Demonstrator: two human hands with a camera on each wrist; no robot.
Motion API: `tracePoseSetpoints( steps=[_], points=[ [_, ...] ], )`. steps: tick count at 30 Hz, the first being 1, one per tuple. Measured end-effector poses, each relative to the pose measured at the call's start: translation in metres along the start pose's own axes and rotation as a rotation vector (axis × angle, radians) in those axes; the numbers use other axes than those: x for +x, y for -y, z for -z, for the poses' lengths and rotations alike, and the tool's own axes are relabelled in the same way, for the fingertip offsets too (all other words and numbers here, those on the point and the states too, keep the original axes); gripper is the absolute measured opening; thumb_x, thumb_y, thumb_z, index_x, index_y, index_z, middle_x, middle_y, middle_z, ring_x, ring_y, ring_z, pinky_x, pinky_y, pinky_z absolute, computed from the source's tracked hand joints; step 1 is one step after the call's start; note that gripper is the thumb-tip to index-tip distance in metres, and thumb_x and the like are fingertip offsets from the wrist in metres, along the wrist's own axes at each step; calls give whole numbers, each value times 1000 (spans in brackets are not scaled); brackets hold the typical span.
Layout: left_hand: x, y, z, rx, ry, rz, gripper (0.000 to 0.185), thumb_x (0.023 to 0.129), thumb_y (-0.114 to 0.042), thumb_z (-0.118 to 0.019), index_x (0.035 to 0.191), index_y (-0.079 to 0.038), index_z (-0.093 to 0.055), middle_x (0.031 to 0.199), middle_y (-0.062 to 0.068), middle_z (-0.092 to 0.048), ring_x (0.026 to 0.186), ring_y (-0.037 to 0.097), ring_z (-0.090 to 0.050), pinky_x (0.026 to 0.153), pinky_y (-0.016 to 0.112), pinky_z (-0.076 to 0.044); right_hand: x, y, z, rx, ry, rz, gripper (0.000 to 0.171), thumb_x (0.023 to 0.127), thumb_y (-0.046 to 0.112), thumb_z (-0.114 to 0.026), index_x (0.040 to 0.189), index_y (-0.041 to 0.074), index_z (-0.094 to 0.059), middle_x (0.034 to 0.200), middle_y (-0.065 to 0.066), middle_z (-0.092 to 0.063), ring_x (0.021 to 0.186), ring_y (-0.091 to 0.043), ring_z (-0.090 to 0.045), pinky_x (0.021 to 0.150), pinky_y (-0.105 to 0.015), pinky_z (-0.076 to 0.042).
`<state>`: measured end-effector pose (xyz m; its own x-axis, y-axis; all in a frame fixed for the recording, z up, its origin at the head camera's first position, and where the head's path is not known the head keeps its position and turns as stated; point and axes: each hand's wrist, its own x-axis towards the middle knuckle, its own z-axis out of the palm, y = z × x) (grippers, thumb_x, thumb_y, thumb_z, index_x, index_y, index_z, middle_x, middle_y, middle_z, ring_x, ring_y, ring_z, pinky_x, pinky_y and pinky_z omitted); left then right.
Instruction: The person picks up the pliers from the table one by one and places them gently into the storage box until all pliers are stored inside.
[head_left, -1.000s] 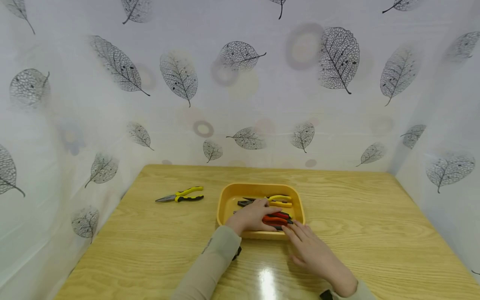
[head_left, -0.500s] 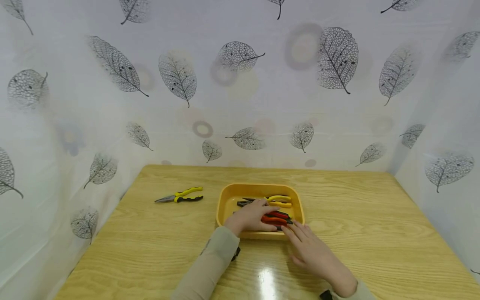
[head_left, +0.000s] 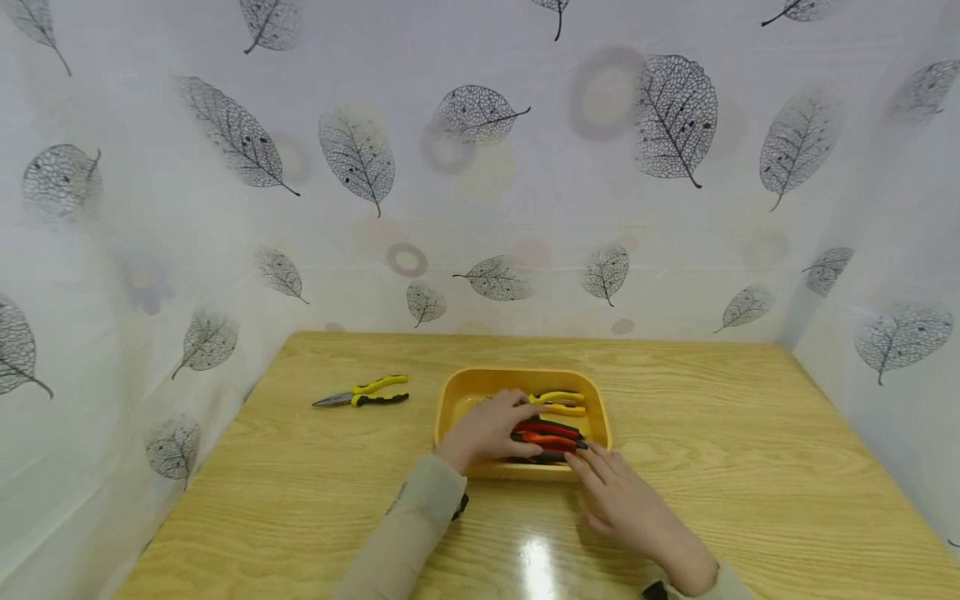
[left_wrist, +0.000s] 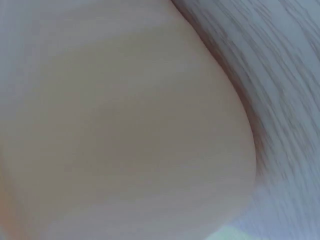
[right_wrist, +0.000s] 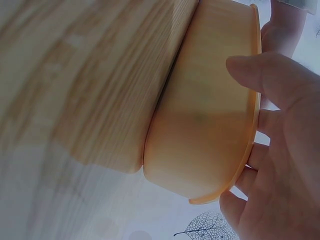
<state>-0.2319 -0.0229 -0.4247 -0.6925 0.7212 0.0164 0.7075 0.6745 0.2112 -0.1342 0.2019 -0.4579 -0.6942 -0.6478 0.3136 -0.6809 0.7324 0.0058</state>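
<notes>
In the head view my left hand (head_left: 487, 427) reaches into a yellow plastic tray (head_left: 600, 458), thumb and fingers spread over the red-handled pliers (head_left: 551, 429). An orange-handled pair of pliers (head_left: 549, 439) lies against these in the front half. Behind them are yellow-handled pliers (head_left: 558, 398), their front end hidden by the left hand. My right hand (head_left: 626, 504) rests at the tray's front right corner, straight fingertips over the rim near the handle ends. In the right wrist view its thumb (right_wrist: 245, 70) stands in front of the tray's outer wall (right_wrist: 200, 120).
Another pair of pliers (head_left: 363, 392), yellow and black, lies with handles spread on the wooden table (head_left: 712, 417), left of the tray. A pale sheet with leaf prints (head_left: 495, 192) hangs behind and on both sides. Blurred skin fills most of the left wrist view.
My left hand has drawn back a little to the left, so more of the red and orange handles shows. The right hand and the tray keep their places.
</notes>
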Motion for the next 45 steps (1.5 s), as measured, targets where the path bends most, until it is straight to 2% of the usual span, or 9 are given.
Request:
tracePoseSetpoints(
  steps=[3, 8, 11, 18, 29, 37, 45],
  points=[
    [-3, 4, 1, 22, -19, -5, 63, 80, -57, -51, 132, -22, -44, 124, 3, -44, 109, 17, -43, 89, 33, -39, 0, 1, 1, 4, -5, 3, 74, 67, 23, -73, 128, -2, -40, 121, -19, -47, 117, -37, -37, 93, -51, -33],
    [-8, 6, 5, 58, -12, 44, 65, 79, -60, -49, 134, -25, -40, 136, 4, -36, 123, 20, -33, 96, 43, -32, 0, 1, 2, 7, -11, 2, 73, 67, 23, -73, 128, -2, -41, 121, -20, -48, 116, -38, -38, 92, -51, -34],
    [-12, 9, 6, 44, -24, 63, 67, 79, -60, -50, 134, -25, -39, 139, 5, -32, 126, 21, -29, 99, 47, -27, 1, 1, 2, 4, -10, 6, 73, 68, 23, -72, 128, -2, -41, 121, -20, -47, 116, -38, -38, 92, -52, -34],
    [-21, 25, 5, 8, -53, 83, 68, 80, -57, -51, 137, -24, -36, 142, 6, -26, 128, 21, -23, 101, 49, -19, 1, 0, 1, 8, -7, 10, 73, 67, 22, -72, 128, -3, -40, 121, -21, -47, 116, -39, -37, 92, -52, -33],
    [-38, 55, 8, 28, -106, 148, 62, 84, -50, -50, 134, -15, -40, 140, 11, -29, 126, 28, -27, 97, 55, -23, 0, 0, -1, 11, -18, 8, 74, 66, 22, -72, 128, -2, -40, 121, -19, -48, 116, -38, -38, 93, -51, -33],
    [-53, 85, 3, 76, -173, 228, 57, 86, -47, -50, 132, -15, -42, 135, 15, -35, 123, 31, -32, 95, 56, -26, 1, 0, 0, 13, -18, 5, 73, 66, 22, -72, 128, -2, -41, 120, -19, -48, 116, -38, -38, 93, -51, -32],
    [-66, 108, 5, 51, -168, 309, 54, 90, -45, -43, 132, -12, -41, 136, 17, -33, 124, 32, -29, 94, 58, -25, 1, 0, -1, 19, 5, -4, 73, 67, 22, -70, 129, -2, -40, 122, -20, -47, 117, -38, -37, 94, -51, -31]
  ],
)
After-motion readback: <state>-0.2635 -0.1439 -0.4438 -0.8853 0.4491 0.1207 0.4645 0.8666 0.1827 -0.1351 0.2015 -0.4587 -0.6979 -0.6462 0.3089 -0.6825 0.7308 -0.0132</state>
